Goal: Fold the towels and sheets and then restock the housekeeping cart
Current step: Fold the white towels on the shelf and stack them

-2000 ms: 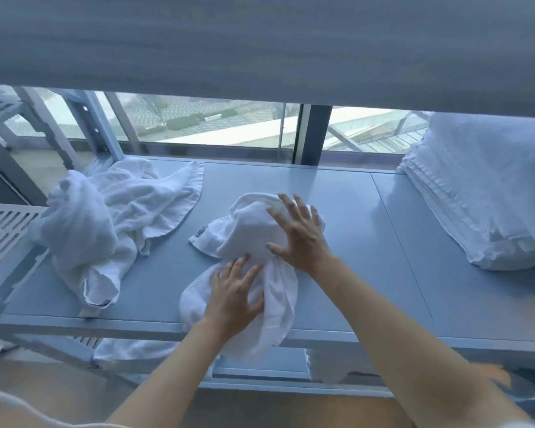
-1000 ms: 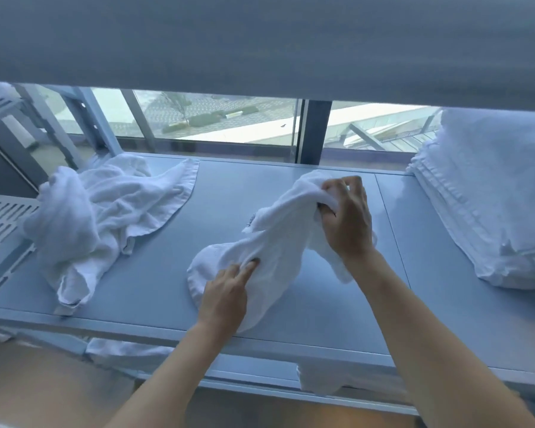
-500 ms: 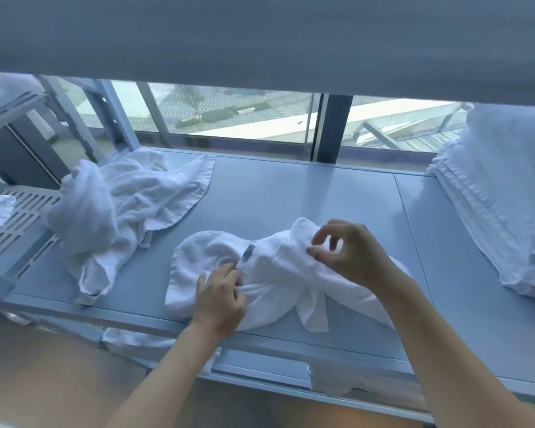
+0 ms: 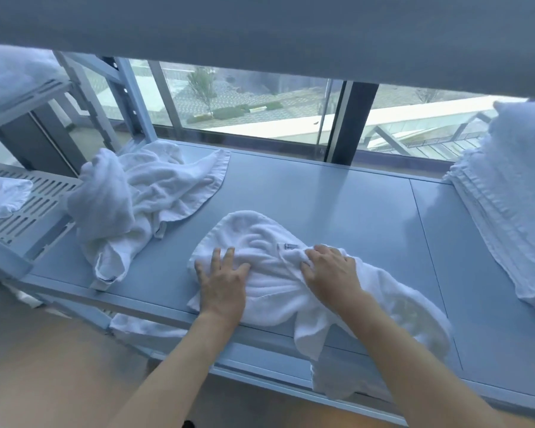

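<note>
On one shelf (image 4: pixel 322 196), two hands press one of two loose towels (image 4: pixel 260 239).

You have no readable text here, only a small dark tag (image 4: pixel 286 246) sewn on the white towel (image 4: pixel 260 239) in front of you, its print too blurred to make out.

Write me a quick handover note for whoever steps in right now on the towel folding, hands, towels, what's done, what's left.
Left hand: flat, pressing the middle towel.
Right hand: fingers curled into that towel's bunched fabric.
The towel is crumpled on the shelf, one end drooping over the front edge.
Done: folded stack at right.
Left: fold this towel, then the crumpled pile at left; restock the cart.
</note>
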`<state>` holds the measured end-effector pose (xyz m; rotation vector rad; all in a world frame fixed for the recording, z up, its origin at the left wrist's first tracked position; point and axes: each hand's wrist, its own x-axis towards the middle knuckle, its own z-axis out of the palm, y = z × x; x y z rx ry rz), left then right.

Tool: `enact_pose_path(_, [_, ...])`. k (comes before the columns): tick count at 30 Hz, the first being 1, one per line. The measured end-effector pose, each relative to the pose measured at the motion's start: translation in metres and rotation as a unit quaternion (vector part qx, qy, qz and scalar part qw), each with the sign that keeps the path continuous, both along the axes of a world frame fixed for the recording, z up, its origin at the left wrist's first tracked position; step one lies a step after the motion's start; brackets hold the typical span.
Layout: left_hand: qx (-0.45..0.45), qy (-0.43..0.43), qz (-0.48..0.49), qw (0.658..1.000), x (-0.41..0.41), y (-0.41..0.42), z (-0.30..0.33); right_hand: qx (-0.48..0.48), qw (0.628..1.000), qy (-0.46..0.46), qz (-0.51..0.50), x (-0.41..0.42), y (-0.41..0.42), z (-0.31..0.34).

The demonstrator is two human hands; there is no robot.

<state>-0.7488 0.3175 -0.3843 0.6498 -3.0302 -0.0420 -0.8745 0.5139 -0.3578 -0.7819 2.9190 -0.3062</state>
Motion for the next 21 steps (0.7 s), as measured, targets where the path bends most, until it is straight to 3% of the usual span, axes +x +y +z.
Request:
enact_pose_path(8, [0.109,0.034,-0.006,0.993,-0.008,0.07,-0.009,0.087,0.969,-0.081,-0.215,0.04,0.023,-0.01])
enact_pose_path(13, [0.155,0.017,-0.108,0.982,-0.015,0.08,-0.026,0.121,0.952,-0.114,-0.257,0.042,0.049,0.001])
enact_pose_path(15, [0.157,0.007,-0.141,0.977,-0.022,0.075,-0.026,0.109,0.965,-0.082,-0.225,0.038,0.057,0.003])
enact_pose_path(18, [0.153,-0.006,-0.187,0.97,-0.033,0.069,-0.024,-0.007,0.997,-0.016,-0.08,0.026,0.055,0.003])
enact_pose_path(21, [0.155,-0.013,-0.24,0.958,-0.036,0.06,-0.023,-0.109,0.992,-0.069,0.002,-0.005,0.045,-0.003])
